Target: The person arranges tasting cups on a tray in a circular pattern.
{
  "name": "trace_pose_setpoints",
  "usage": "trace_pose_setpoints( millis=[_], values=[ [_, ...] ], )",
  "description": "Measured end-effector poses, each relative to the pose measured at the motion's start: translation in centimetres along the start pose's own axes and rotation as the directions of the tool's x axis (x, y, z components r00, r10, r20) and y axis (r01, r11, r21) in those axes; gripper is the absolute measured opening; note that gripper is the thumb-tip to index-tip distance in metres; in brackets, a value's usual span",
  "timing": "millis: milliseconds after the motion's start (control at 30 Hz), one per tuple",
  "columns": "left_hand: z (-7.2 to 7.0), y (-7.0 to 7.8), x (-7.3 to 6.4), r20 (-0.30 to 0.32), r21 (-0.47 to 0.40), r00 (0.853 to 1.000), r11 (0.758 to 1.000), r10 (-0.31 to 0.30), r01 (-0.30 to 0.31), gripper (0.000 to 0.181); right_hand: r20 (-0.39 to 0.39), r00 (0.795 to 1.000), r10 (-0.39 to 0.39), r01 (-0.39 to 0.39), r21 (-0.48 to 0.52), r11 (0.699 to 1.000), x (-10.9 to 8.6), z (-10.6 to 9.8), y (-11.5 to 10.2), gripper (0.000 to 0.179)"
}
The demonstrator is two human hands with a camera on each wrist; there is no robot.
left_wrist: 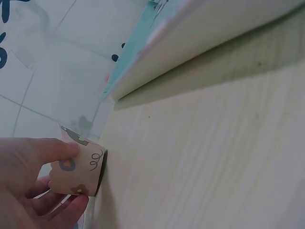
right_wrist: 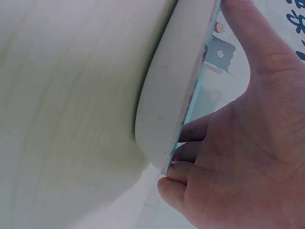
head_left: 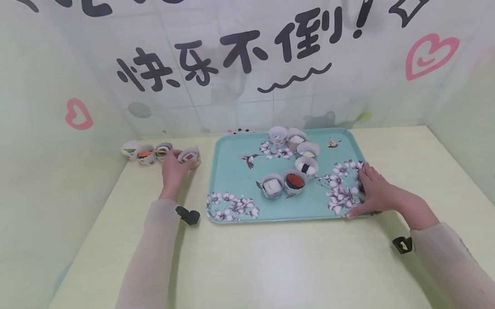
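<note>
In the head view my left hand holds a small patterned paper cup at the table's back left, thumb on one side and fingers on the other. Inside it is a whitish piece with a dark red square. The left wrist view shows the cup's printed wall between thumb and fingers. My right hand rests over the right front corner of the turquoise floral tray, its thumb along the front rim. In the right wrist view the fingers lie at the tray's edge.
Left of the held cup stand an orange-topped cup, a dark-rimmed cup and a pale cup. Several more filled cups curve across the tray, among them a red-topped one and a white-filled one. A printed curtain hangs behind.
</note>
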State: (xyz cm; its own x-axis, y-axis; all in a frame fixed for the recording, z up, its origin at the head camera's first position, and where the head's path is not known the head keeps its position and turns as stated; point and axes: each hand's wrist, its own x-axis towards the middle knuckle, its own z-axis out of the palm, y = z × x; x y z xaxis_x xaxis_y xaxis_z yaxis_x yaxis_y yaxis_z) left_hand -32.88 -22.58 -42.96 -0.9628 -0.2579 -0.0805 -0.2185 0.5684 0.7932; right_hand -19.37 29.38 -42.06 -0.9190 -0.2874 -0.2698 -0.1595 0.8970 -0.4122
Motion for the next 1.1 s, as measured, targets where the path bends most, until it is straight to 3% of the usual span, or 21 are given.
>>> trace_pose_setpoints(
  millis=[467, 1100],
  values=[
    [0.2, 1.4, -0.5, 0.03, 0.046, 0.996, 0.995, 0.082, -0.084, 0.063, 0.012, 1.0, 0.014, -0.014, -0.006, 1.0, 0.1, -0.1, 0.1, 0.143],
    [0.9, 3.7, -1.9, 0.118, 0.049, 0.975, 0.98, 0.186, -0.192, 0.061, 0.013, 1.0, 0.016, -0.015, -0.039, 0.999, 0.2, -0.1, -0.1, 0.138]
  ],
)
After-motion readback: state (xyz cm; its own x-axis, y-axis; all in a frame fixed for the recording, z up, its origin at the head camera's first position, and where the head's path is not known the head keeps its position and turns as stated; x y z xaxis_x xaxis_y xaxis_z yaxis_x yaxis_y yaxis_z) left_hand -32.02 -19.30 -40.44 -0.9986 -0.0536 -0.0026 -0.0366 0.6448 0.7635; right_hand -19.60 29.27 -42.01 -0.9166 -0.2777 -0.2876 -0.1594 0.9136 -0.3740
